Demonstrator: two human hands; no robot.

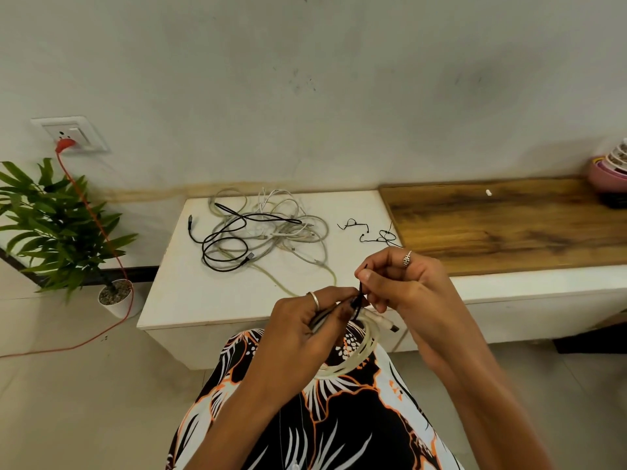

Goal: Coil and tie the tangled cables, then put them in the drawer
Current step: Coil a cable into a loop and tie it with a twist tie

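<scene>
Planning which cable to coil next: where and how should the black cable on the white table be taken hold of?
Grip the black cable near its free plug end at the pile's left edge, coming from the left. That end lies clear on the white table, while the rest loops over the pale cables, so pulling there probably snags least.

A white wall socket (69,134) on the left holds an orange plug (64,144), and its orange cord (101,232) runs down past a leafy green plant (57,225) in a small white pot (117,298) and away across the pale floor (68,401). To the right a wooden board (509,225) lies along the counter, with a small white bit (489,192) on it. At its far right end stands a stack of bowls (609,171), the largest one pink.
</scene>
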